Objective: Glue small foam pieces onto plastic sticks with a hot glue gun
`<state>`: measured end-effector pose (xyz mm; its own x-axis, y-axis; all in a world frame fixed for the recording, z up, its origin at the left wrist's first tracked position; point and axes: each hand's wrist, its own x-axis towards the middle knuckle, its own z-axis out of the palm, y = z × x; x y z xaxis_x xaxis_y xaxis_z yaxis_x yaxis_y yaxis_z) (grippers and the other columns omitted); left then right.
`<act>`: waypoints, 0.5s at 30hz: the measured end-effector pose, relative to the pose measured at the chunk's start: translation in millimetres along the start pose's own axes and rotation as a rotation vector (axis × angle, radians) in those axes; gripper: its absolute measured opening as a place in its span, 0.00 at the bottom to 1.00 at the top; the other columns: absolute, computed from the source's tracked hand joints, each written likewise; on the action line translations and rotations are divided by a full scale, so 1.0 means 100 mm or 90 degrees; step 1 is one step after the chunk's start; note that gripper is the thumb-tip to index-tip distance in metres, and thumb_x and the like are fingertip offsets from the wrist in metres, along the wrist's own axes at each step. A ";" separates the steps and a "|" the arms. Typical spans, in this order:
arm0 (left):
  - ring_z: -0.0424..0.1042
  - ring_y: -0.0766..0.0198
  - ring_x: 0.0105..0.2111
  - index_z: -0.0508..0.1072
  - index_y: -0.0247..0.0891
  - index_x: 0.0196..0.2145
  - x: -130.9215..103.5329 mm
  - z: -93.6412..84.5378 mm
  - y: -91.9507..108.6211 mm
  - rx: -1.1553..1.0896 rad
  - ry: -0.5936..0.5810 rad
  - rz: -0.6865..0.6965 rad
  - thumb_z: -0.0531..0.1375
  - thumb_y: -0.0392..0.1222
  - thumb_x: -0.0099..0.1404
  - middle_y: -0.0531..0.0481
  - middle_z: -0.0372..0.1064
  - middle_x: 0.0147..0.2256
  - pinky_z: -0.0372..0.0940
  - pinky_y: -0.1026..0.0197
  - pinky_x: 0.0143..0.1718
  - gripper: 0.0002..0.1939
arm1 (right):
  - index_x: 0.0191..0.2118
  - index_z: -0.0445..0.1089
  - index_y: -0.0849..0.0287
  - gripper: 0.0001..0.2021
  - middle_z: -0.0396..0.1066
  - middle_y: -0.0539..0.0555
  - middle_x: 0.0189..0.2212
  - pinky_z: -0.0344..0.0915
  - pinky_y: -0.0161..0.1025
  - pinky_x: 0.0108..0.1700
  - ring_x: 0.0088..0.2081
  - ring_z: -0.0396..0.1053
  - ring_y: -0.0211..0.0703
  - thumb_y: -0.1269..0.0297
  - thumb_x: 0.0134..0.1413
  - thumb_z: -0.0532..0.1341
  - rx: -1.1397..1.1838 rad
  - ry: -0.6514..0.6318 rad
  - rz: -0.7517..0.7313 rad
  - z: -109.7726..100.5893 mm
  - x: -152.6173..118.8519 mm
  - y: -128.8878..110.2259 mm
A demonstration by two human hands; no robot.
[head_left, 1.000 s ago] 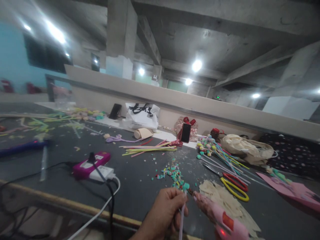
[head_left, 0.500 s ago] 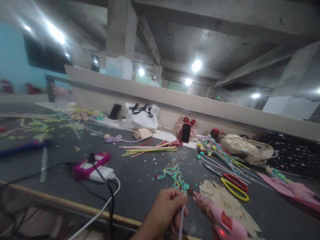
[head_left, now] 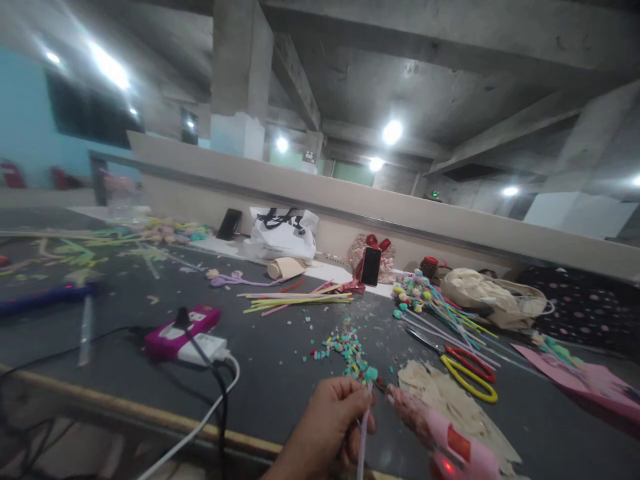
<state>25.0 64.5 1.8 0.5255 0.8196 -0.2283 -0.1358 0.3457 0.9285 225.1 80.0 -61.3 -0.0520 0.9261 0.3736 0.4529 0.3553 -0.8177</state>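
Note:
My left hand [head_left: 337, 417], fingers pinched, holds a pale lilac stem [head_left: 363, 443] with a small turquoise piece [head_left: 371, 375] at its top. Just to the right, the dark nozzle of a pink glue gun [head_left: 425, 427] points at that tip; whether they touch is unclear. A red light glows on the gun. My right hand is out of sight, below the gun at the frame's bottom edge. Small turquoise, yellow and red bits [head_left: 347, 347] lie scattered beyond my left hand.
Red and yellow scissors [head_left: 467, 373] and a glue-stained beige sheet [head_left: 445, 400] lie right. Flower stems [head_left: 450, 313] are behind. A magenta power strip [head_left: 183, 333] with cables sits left. Loose stems [head_left: 300, 300] lie mid-table; a phone [head_left: 371, 267] stands behind.
The glue gun has shifted very slightly to the right and down at its rear. My left hand keeps its pinch on the stem, nearly unmoved.

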 end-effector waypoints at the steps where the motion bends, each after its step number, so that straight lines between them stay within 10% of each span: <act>1: 0.48 0.76 0.03 0.62 0.36 0.15 0.00 0.00 0.00 0.004 -0.001 0.000 0.55 0.55 0.46 0.60 0.53 0.03 0.41 0.72 0.06 0.18 | 0.37 0.65 0.59 0.10 0.66 0.51 0.37 0.64 0.38 0.35 0.35 0.65 0.39 0.64 0.55 0.50 -0.006 0.000 -0.008 0.00 -0.01 0.01; 9: 0.50 0.77 0.07 0.65 0.34 0.20 -0.05 -0.09 0.10 0.023 0.037 0.061 0.54 0.51 0.49 0.59 0.60 0.11 0.44 0.73 0.08 0.15 | 0.28 0.68 0.58 0.11 0.70 0.50 0.27 0.65 0.37 0.28 0.29 0.67 0.40 0.57 0.49 0.54 -0.021 -0.010 -0.060 0.11 -0.02 -0.11; 15: 0.54 0.74 0.10 0.66 0.35 0.23 0.03 -0.53 0.32 0.277 0.237 0.145 0.50 0.52 0.51 0.60 0.55 0.10 0.49 0.72 0.11 0.16 | 0.20 0.69 0.54 0.11 0.70 0.53 0.17 0.65 0.41 0.25 0.25 0.68 0.45 0.56 0.45 0.56 -0.002 0.010 -0.081 0.29 -0.14 -0.33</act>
<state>-22.1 102.4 15.2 0.1851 0.9824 -0.0236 0.1863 -0.0115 0.9824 185.6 59.3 -52.4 -0.0956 0.8716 0.4808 0.4469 0.4692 -0.7617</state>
